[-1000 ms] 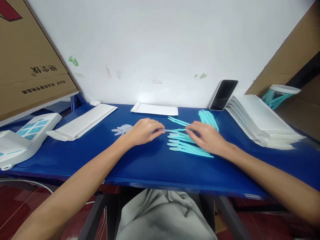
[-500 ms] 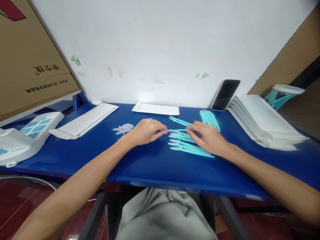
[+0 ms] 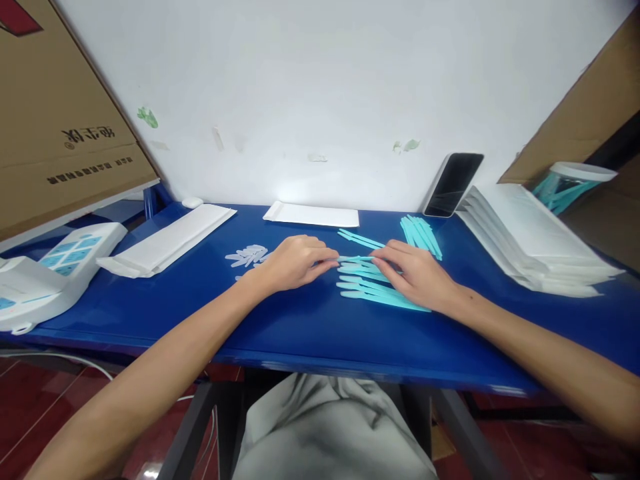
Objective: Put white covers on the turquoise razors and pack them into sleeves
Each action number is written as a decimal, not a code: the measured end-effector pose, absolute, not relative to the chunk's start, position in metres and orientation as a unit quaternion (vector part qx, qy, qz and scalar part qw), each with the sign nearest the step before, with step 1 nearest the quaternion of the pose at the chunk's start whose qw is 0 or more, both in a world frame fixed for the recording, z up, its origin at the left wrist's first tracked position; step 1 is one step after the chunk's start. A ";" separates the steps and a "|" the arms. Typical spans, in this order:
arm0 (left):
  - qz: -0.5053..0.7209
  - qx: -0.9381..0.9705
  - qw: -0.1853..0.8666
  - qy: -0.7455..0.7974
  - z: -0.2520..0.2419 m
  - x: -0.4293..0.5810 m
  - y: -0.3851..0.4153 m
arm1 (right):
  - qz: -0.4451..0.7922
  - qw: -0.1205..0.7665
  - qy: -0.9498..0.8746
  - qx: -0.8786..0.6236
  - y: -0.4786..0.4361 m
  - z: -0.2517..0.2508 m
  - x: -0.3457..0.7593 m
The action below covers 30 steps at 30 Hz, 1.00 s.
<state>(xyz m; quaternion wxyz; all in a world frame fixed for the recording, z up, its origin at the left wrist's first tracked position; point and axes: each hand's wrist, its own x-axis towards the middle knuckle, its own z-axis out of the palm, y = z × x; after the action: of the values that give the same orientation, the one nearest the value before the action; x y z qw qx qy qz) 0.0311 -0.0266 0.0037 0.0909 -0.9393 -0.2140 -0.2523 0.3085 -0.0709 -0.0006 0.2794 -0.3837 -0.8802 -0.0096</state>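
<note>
My left hand (image 3: 300,263) pinches a small translucent cap at the left end of a teal stick (image 3: 357,258). My right hand (image 3: 410,270) grips the right part of that stick between thumb and fingers. Below it, several teal sticks with pale covered tips (image 3: 380,293) lie side by side on the blue table (image 3: 295,333). Two loose teal sticks (image 3: 361,238) rest just behind. A bundle of teal sticks (image 3: 421,235) lies behind my right hand. Loose translucent caps (image 3: 249,255) are piled left of my left hand.
White packets lie at the left (image 3: 167,241), at the back (image 3: 311,215) and stacked at the right (image 3: 545,233). A phone (image 3: 454,185) leans on the wall. A white device (image 3: 63,273) sits far left, a jar of teal sticks (image 3: 570,187) far right.
My left hand has moved slightly right toward my right hand, and less of the stick and cap shows between them. The whole view has shifted a little.
</note>
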 end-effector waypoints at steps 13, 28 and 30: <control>-0.274 -0.937 0.091 -0.197 0.005 0.037 -0.030 | -0.017 0.285 -0.882 -0.375 -0.073 -0.003 0.306; -0.340 -0.924 0.017 -0.171 0.005 0.047 -0.039 | -0.057 0.320 -0.890 -0.318 -0.079 0.000 0.300; -0.359 -0.918 0.007 -0.167 0.005 0.049 -0.040 | -0.080 0.328 -0.889 -0.310 -0.079 0.001 0.299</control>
<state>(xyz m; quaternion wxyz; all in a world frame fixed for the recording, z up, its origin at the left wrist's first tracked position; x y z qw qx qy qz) 0.0494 -0.0405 0.0054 0.0071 -0.9181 -0.1675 -0.3591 0.2990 -0.0788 0.0006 0.3283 -0.3101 -0.8886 -0.0804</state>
